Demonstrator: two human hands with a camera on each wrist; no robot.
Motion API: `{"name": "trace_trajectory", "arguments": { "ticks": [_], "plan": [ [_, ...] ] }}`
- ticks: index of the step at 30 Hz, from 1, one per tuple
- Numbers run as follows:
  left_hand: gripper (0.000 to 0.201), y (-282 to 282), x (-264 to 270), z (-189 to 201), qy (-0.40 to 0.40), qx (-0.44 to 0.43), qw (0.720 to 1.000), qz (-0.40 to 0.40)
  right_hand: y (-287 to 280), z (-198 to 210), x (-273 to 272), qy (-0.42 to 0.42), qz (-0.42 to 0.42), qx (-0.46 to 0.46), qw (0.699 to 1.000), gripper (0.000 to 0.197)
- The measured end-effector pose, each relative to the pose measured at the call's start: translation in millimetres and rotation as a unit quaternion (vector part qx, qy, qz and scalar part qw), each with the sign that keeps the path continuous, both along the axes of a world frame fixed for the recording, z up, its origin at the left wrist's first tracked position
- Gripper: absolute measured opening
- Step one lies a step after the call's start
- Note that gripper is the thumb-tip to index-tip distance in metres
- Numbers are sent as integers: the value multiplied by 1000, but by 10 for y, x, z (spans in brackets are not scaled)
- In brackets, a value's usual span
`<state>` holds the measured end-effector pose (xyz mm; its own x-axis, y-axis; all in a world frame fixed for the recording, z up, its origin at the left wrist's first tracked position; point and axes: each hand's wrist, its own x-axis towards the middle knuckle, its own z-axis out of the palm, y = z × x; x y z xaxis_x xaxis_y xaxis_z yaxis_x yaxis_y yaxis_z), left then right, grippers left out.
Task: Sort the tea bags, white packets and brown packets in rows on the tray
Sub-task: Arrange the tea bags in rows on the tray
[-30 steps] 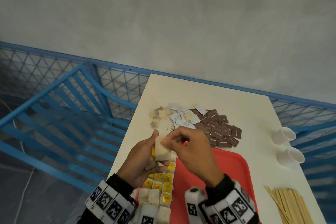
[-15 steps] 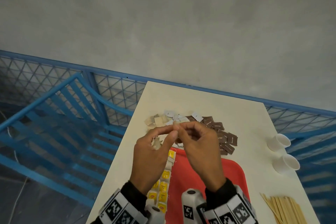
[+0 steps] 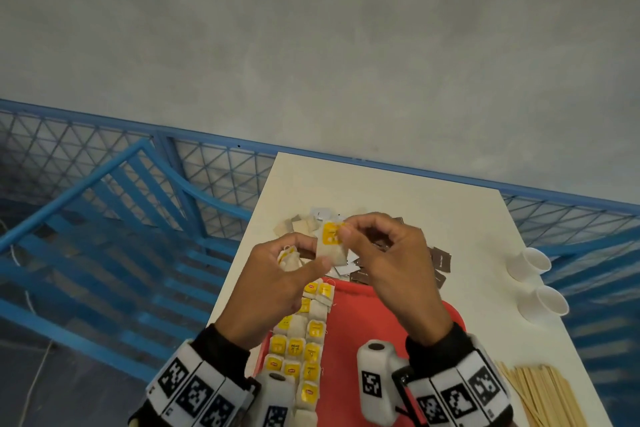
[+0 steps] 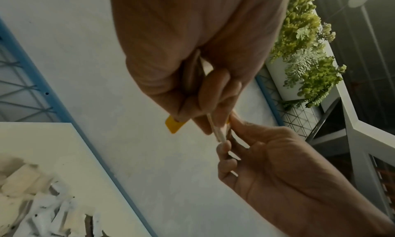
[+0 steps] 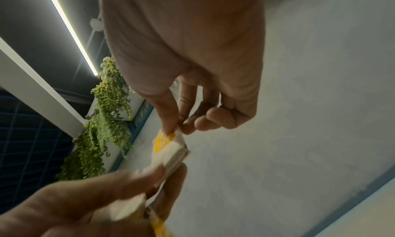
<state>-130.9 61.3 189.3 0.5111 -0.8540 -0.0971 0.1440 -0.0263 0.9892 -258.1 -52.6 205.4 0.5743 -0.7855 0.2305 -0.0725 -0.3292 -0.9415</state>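
Observation:
A tea bag [image 3: 329, 243] with a yellow tag is held up between both hands above the far end of the red tray [image 3: 367, 319]. My right hand [image 3: 349, 236] pinches its top by the tag [image 5: 164, 140]. My left hand [image 3: 311, 260] pinches its lower edge and also holds a second tea bag [image 3: 290, 258] in its palm. Rows of tea bags [image 3: 304, 343] lie along the tray's left side. White packets [image 3: 348, 265] and brown packets [image 3: 440, 258] lie heaped on the table beyond the tray, partly hidden by my hands.
Two white paper cups [image 3: 535, 284] stand at the table's right edge. A bundle of wooden stirrers [image 3: 540, 395] lies at the near right. A blue mesh railing [image 3: 214, 173] runs behind and left of the cream table [image 3: 398, 191].
Both hands have lifted away from the tray rows and now hold one tea bag stretched between them, its yellow tag facing me. The camera view has shifted slightly.

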Motion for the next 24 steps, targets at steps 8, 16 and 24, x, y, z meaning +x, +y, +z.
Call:
{"name": "trace_trajectory", "arguments": {
  "ticks": [8, 16, 24],
  "plan": [
    [7, -47, 51, 116, -159, -43, 986, 30, -14, 96, 16, -14, 9, -21, 1000, 5],
    [5, -43, 120, 31, -80, -52, 994, 44, 74, -65, 74, -9, 46, 11, 999, 9],
    [9, 288, 313, -272, -31, 33, 994, 102, -84, -986, 150, 108, 11, 110, 988, 16]
  ]
}}
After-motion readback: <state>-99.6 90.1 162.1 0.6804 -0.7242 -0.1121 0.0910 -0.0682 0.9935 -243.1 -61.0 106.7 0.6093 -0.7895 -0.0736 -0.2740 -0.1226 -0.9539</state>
